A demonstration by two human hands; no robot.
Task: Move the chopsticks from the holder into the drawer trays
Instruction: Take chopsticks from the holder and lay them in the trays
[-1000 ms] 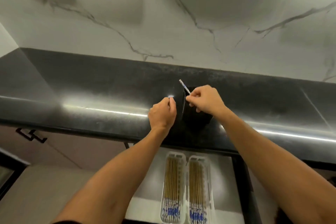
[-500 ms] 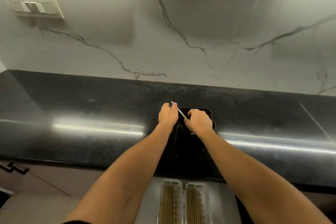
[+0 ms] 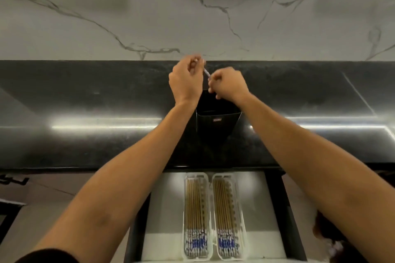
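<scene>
Pinching one blue-patterned chopstick (image 3: 206,73) between them, the left hand (image 3: 185,82) grips its upper end and the right hand (image 3: 230,85) its lower part, fingers curled. They are above the mouth of the black holder (image 3: 218,129) on the dark counter (image 3: 85,113). Nearer, the open drawer (image 3: 166,198) has two white trays (image 3: 196,175) side by side, both filled with chopsticks. Half a second ago the hands were lower, at the holder's rim. The holder's label (image 3: 217,120) is too small to read.
</scene>
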